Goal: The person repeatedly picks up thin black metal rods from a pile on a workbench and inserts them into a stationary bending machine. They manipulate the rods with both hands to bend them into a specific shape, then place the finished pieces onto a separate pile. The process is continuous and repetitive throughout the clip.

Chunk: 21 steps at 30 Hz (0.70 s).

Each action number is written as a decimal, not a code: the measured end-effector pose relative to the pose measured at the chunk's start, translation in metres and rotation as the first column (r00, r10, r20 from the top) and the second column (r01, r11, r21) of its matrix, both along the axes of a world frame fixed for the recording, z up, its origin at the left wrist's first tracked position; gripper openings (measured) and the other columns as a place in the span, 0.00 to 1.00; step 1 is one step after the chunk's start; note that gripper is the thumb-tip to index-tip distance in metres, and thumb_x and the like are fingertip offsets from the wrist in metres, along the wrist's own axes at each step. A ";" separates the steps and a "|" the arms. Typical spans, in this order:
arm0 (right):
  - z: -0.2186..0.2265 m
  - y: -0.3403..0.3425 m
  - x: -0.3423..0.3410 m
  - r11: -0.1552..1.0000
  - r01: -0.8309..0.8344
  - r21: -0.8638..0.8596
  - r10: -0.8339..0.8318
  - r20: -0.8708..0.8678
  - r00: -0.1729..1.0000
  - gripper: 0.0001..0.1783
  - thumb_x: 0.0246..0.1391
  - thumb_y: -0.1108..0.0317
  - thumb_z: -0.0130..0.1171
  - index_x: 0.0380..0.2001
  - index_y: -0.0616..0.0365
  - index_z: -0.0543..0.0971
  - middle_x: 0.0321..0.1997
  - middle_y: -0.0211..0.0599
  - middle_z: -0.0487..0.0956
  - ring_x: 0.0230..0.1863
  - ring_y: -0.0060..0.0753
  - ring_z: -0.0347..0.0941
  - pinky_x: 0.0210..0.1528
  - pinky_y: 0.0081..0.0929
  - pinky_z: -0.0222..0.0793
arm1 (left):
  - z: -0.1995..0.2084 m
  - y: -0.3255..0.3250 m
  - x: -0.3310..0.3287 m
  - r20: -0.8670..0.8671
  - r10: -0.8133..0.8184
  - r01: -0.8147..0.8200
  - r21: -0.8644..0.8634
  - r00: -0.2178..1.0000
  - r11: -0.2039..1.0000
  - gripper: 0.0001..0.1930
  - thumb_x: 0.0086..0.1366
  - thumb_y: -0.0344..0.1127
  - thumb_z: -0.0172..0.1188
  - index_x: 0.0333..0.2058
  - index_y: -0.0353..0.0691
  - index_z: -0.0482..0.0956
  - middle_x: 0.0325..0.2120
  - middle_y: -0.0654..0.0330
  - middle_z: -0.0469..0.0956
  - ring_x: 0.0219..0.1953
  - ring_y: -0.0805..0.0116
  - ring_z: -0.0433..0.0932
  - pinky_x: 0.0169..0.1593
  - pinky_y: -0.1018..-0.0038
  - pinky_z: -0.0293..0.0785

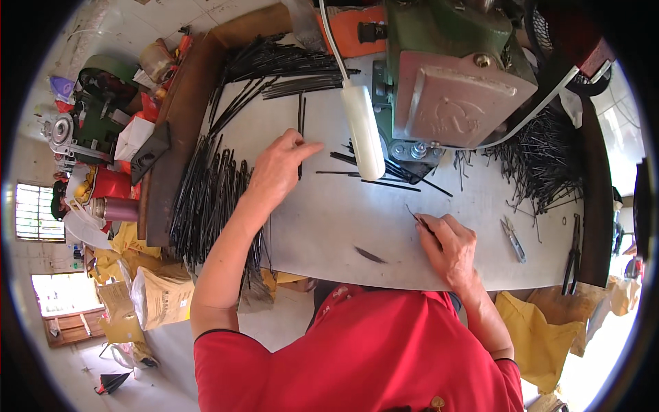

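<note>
Head view: with thin dark piece (pixel 417 218) pinched in right hand (pixel 449 248), preferably separate black rods (pixel 301 115) just beyond left hand (pixel 276 167) (grip unclear) singly, without bending.

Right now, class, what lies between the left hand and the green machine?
In the head view, a white tube hangs between the left hand and the green machine; some black rods also lie there on the tabletop.
</note>
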State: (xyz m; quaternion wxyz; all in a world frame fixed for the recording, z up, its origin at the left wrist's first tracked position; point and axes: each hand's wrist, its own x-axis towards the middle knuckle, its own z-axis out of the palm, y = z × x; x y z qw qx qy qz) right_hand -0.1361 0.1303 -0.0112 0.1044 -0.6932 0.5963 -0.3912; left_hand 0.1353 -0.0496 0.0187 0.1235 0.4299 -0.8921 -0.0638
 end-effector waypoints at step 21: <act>0.003 0.004 0.011 0.995 -0.022 0.093 0.017 0.056 0.998 0.10 0.46 0.76 0.64 0.34 0.58 0.81 0.23 0.37 0.76 0.19 0.33 0.71 0.23 0.26 0.67 | -0.031 0.072 0.159 0.170 0.491 -0.409 -0.364 0.854 0.837 0.27 0.62 0.33 0.53 0.61 0.37 0.62 0.63 0.50 0.60 0.66 0.58 0.57 0.67 0.54 0.44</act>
